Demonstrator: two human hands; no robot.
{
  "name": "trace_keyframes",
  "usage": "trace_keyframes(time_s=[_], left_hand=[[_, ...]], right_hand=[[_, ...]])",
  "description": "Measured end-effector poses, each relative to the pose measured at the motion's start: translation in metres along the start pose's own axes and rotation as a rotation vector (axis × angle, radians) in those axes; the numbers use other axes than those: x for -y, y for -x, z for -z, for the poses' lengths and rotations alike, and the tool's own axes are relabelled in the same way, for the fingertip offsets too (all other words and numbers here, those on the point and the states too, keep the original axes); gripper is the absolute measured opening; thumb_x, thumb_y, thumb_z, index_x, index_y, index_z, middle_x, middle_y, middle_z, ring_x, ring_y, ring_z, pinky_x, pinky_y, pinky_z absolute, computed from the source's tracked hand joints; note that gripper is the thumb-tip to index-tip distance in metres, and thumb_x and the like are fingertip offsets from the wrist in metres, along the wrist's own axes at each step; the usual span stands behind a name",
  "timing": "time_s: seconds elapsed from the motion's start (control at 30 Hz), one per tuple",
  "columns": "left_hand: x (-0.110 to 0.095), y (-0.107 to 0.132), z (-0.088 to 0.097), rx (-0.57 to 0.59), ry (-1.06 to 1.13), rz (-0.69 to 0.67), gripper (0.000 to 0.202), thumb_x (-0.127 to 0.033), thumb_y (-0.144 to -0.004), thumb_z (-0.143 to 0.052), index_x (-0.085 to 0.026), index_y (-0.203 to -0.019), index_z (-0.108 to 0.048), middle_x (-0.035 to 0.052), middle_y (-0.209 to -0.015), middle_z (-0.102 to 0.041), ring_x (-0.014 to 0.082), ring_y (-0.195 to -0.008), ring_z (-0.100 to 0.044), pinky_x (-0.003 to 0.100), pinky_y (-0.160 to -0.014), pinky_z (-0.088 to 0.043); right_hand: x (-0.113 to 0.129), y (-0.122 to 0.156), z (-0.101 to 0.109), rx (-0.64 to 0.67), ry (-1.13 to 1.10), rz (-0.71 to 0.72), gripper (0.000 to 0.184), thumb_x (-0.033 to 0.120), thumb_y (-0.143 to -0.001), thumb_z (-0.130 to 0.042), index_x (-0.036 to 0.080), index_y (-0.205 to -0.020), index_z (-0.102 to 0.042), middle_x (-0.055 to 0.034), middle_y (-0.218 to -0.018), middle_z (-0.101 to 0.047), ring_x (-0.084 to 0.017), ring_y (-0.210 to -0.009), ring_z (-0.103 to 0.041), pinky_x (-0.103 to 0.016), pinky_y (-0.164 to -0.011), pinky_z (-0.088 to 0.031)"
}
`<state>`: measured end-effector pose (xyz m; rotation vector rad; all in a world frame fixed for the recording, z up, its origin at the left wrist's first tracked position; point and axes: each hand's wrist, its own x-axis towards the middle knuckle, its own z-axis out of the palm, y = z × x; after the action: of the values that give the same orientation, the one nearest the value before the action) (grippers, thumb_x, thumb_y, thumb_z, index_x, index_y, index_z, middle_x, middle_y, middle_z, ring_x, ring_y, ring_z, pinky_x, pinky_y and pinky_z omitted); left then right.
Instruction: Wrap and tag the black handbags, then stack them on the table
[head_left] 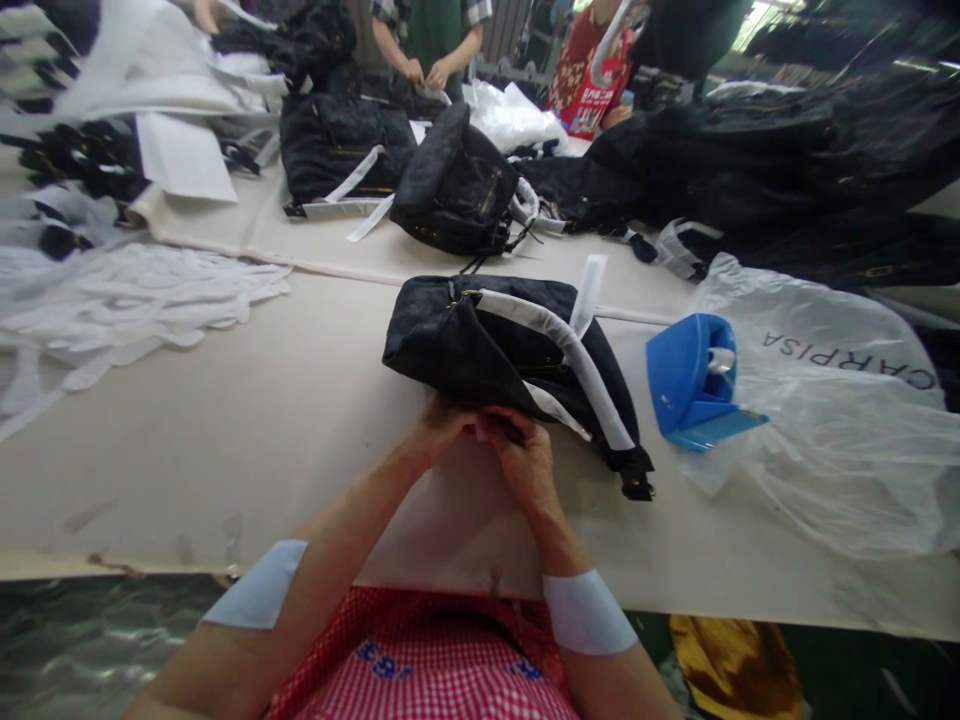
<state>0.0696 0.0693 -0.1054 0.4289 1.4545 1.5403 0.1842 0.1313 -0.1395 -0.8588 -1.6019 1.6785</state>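
A black backpack [450, 340] lies on its side on the table in front of me, a strap wrapped in white paper [592, 385] curving across it. At its near edge, my left hand [444, 428] is closed, its fingers partly hidden beneath the fabric. Close beside it, my right hand [523, 455] has bent fingers pinched at the same edge. Both hands grip the backpack there; the exact detail between the fingertips is too small to make out. A loose white paper strip [589, 295] sticks up from the far side.
On the right, a blue tape dispenser [686, 375] stands by clear plastic bags [825, 420] with printed lettering. White paper strips [135, 305] are heaped at left. More black backpacks [457, 185] lie farther back, where a person's hands [427, 75] work across the table.
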Motion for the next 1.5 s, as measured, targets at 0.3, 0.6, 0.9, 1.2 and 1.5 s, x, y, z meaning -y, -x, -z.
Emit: trace_keyframes(time_s=[0.3, 0.6, 0.9, 1.2, 1.5], left_hand=[[0.007, -0.008, 0.0, 0.045, -0.021, -0.054, 0.005, -0.012, -0.048, -0.06, -0.016, -0.049, -0.057, -0.0018, -0.052, -0.059, 0.014, -0.054, -0.058, 0.032, -0.062, -0.056], [0.019, -0.014, 0.005, 0.024, -0.119, -0.078, 0.009, -0.013, -0.054, -0.059, -0.016, -0.046, -0.058, -0.0006, -0.048, -0.058, 0.0121, -0.05, -0.056, 0.026, -0.057, -0.05], [0.02, -0.009, 0.008, -0.003, -0.038, -0.077, 0.005, -0.012, -0.056, -0.062, -0.015, -0.06, -0.062, -0.0012, -0.053, -0.061, 0.0121, -0.052, -0.057, 0.024, -0.055, -0.049], [0.032, -0.006, 0.001, -0.101, -0.038, -0.172, 0.007, -0.014, -0.064, -0.057, -0.017, -0.058, -0.058, -0.0028, -0.048, -0.056, 0.0096, -0.047, -0.05, 0.022, -0.052, -0.041], [0.031, 0.01, -0.005, -0.176, -0.021, -0.176, 0.007, -0.019, -0.066, -0.06, -0.017, -0.06, -0.062, -0.0037, -0.049, -0.055, 0.01, -0.051, -0.049, 0.023, -0.056, -0.037]], right_hand=[[0.002, -0.004, -0.001, -0.043, -0.192, -0.15, 0.028, 0.04, -0.06, -0.082, 0.02, -0.079, -0.076, -0.0003, -0.076, -0.073, -0.021, -0.074, -0.066, -0.038, -0.076, -0.057], [-0.004, -0.012, -0.003, -0.119, -0.115, -0.2, 0.031, 0.037, -0.055, -0.082, 0.017, -0.076, -0.07, -0.0025, -0.072, -0.072, -0.023, -0.07, -0.067, -0.037, -0.069, -0.056], [0.001, -0.014, -0.006, -0.194, -0.022, -0.093, 0.023, 0.032, -0.053, -0.078, 0.018, -0.071, -0.069, -0.0018, -0.072, -0.072, -0.022, -0.074, -0.066, -0.035, -0.074, -0.052], [0.001, -0.014, -0.005, -0.177, -0.076, -0.087, 0.023, 0.029, -0.05, -0.079, 0.019, -0.069, -0.069, -0.0012, -0.072, -0.072, -0.023, -0.078, -0.065, -0.039, -0.083, -0.052], [-0.002, -0.018, -0.005, -0.168, -0.02, -0.1, 0.025, 0.029, -0.05, -0.076, 0.02, -0.072, -0.066, -0.0023, -0.074, -0.071, -0.024, -0.078, -0.065, -0.039, -0.079, -0.051]])
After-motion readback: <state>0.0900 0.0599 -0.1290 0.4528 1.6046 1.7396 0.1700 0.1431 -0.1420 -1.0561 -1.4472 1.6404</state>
